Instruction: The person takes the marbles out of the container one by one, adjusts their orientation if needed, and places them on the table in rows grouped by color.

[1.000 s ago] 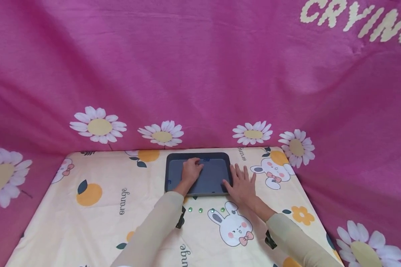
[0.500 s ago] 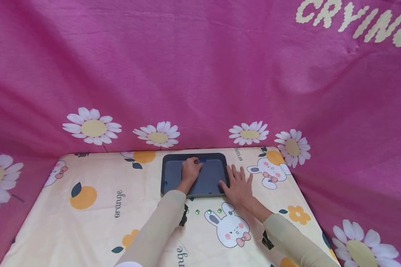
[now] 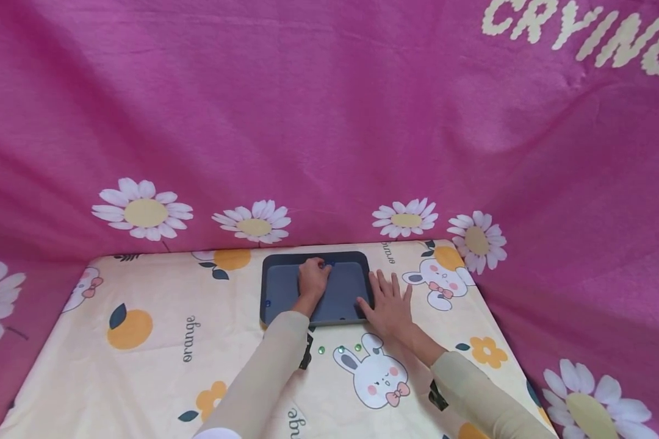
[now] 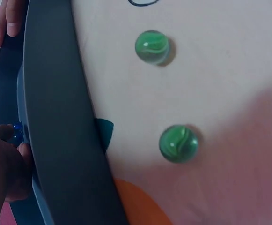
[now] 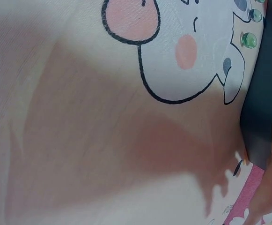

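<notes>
A dark grey rectangular tray (image 3: 340,299) lies on the tablecloth. My left hand (image 3: 313,279) reaches into it near the back wall, fingers curled, pinching a blue marble (image 3: 322,264) between thumb and forefinger. Another blue marble sits right beside it; in the left wrist view two blue marbles (image 4: 18,136) show between the fingertips. One more blue marble (image 3: 268,303) lies near the tray's left wall. My right hand (image 3: 391,308) rests with spread, straight fingers on the tray's right rim. Outside, in front of the tray, green marbles (image 4: 179,143) lie in a row.
The table has a cream cloth (image 3: 176,390) printed with oranges and rabbits. A magenta curtain (image 3: 307,122) with daisies hangs behind and at both sides. A small dark spot (image 3: 342,318) shows at the tray's front wall. The left forearm crosses over the tray's front rim.
My left hand has shifted slightly right inside the tray, up to the blue marbles. The left forearm now covers one green marble. The head view has turned a little; my right hand stays at the rim.
</notes>
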### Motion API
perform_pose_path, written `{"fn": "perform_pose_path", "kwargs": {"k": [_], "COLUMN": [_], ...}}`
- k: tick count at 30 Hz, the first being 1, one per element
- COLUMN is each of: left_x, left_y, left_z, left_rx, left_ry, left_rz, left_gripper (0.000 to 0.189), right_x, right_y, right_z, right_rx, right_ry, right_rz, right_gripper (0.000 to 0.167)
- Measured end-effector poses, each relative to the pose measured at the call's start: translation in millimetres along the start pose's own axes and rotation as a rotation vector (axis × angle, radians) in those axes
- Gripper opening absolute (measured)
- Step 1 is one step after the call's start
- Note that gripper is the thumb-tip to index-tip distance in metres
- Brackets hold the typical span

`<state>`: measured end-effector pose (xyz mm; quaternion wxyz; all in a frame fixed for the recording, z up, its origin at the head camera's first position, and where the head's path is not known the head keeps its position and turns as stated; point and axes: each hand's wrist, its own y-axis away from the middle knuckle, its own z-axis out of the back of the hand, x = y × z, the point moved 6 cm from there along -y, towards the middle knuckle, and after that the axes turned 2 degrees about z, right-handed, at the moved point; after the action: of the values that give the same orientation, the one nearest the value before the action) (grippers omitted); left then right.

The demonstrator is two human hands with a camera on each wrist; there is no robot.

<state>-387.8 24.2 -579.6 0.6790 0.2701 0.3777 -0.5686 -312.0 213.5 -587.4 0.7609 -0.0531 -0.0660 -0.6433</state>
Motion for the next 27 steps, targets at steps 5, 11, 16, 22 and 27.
{"fn": "perform_pose_path", "kwargs": {"k": [5, 11, 16, 22, 27], "left_x": [1.9, 3.5, 1.4, -0.4, -2.7], "left_y": [-1.4, -4.5, -4.8, -4.6, -4.8], "left_z": [-3.9, -7.4, -8.7, -10.1, -11.5], "left_rx": [-0.019, -0.048, -0.050, -0.059, -0.064], "left_ry": [0.012, -0.022, -0.066, -0.096, -0.122], "left_rz": [0.016, 0.040, 0.062, 0.081, 0.074], "left_gripper": [0.018, 0.017, 0.017, 0.017, 0.016], "right_x": [0.5, 0.7, 0.2, 0.5, 0.5], "right_y": [-0.5, -1.2, -0.6, 1.1, 2.4], "right_z": [-2.3, -2.9, -1.5, 0.6, 1.5], "right_rx": [0.004, 0.001, -0.010, -0.013, -0.013], "right_ry": [0.007, 0.019, 0.020, 0.026, 0.024], "right_rz": [0.005, 0.007, 0.003, -0.003, -0.004], "right_gripper": [0.082, 0.083, 0.082, 0.082, 0.082]}}
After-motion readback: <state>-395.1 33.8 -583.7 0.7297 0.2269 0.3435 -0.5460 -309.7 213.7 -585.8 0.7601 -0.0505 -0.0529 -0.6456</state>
